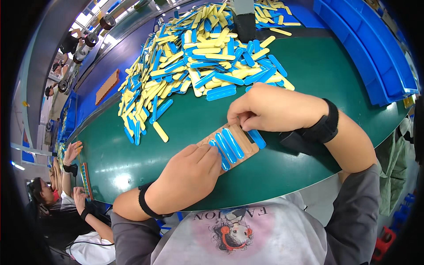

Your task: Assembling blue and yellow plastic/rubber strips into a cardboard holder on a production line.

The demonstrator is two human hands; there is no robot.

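The person is filling a flat brown wooden tray (245, 138) on the green table (309, 79) with blue flat plastic sticks (229, 145). The left hand (187, 176) presses flat on one stick, gripping nothing. The right hand (265, 108) pinches another stick at the tray's edge. It probably needs sliding into the empty slot next.

Both forearms are coming in from the lower edge, each wearing a dark wristband. The left hand (187, 174) is lying palm down, fingers together and stretched forward, fingertips pressing flat. The right hand (269, 108) is reaching across from the right, knuckles up, fingers curling under and pinching at the fingertips.
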